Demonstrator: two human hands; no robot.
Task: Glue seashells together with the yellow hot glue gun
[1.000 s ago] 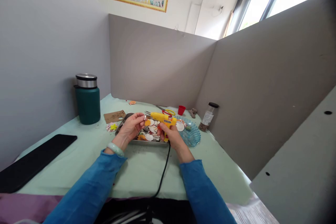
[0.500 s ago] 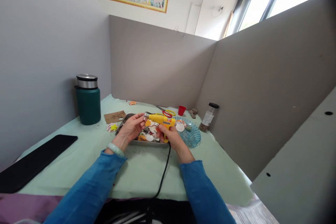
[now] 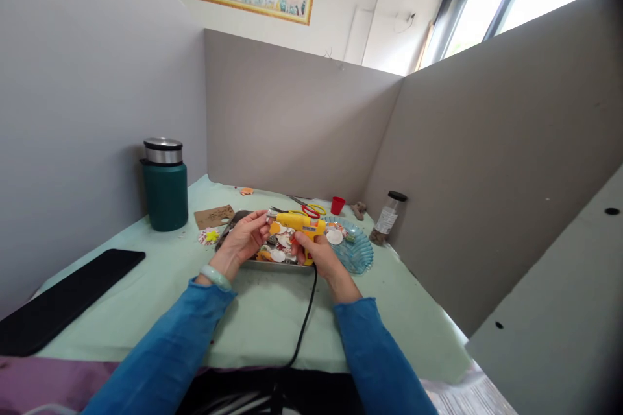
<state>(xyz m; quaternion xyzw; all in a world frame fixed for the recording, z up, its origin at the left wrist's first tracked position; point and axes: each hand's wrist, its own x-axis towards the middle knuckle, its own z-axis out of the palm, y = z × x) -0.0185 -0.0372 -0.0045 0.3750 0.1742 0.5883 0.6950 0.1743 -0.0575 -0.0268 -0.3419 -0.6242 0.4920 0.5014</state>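
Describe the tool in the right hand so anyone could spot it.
On the pale green table, above the metal tray of shells, the right hand grips a glue gun, nozzle toward the orange piece in the left hand. Nothing else has its yellow body and trailing black cord.

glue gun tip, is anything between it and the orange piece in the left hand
Nothing visible does. The glue gun in the right hand points its tip straight at the orange piece pinched in the left hand, both above the tray of shells. Whether tip and piece touch is too small to tell.
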